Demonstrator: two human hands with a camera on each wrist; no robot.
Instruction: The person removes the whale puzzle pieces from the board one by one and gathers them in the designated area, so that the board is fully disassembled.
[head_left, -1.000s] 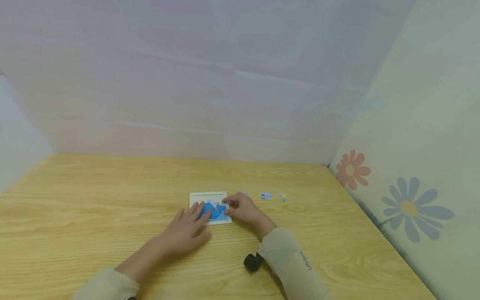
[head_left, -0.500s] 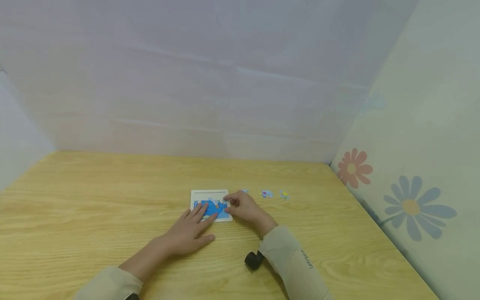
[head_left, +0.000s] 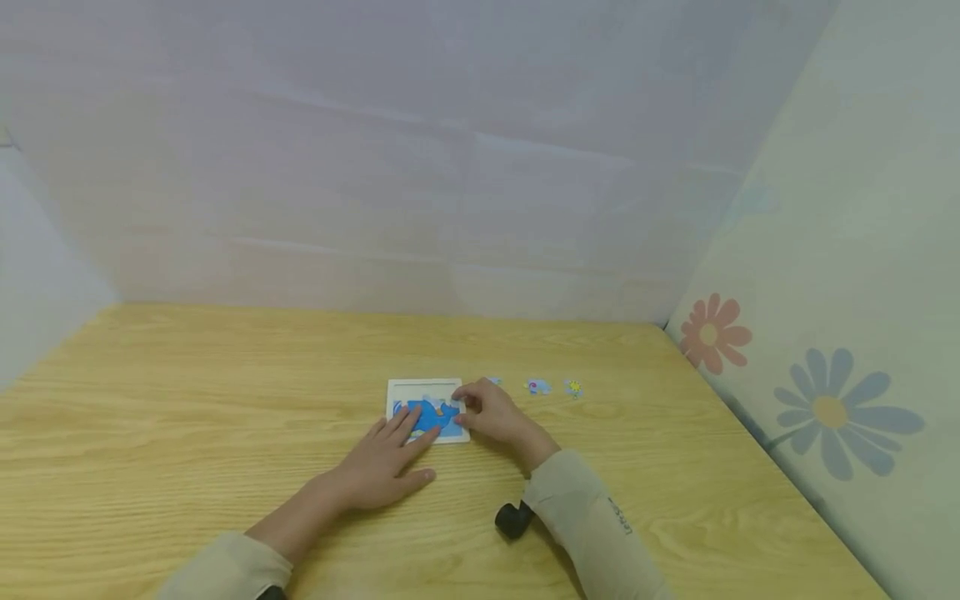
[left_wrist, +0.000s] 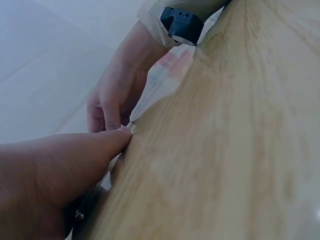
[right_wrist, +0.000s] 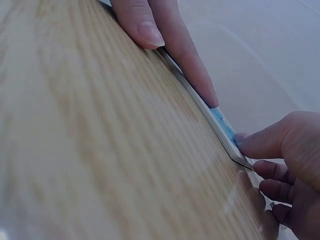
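Note:
A small jigsaw puzzle with a blue whale-like picture point(head_left: 429, 411) lies in a white frame tray point(head_left: 425, 382) on the table. My left hand point(head_left: 382, 469) rests on the left and lower part of the puzzle with its fingers stretched out, covering some of the picture. At the tray's right edge, my right hand point(head_left: 495, 415) has thumb and forefinger around a blue puzzle piece point(head_left: 454, 408), mostly hidden by the fingers. In the right wrist view, the right thumb point(right_wrist: 250, 143) touches the blue puzzle surface near the tray's corner, with the other fingers curled beside it.
Loose puzzle pieces lie right of the tray: one partly behind the right hand, a pale blue one point(head_left: 537, 386) and one with a yellow flower or sun point(head_left: 573, 387). The wood-grain table point(head_left: 225, 375) meets a pale backdrop behind and a flower-printed wall point(head_left: 847, 250) at right.
The tray and both hands appear slightly further right and higher in view, as do the table and wall. The left fingers shift slightly on the puzzle; the right hand stays at the tray's right edge.

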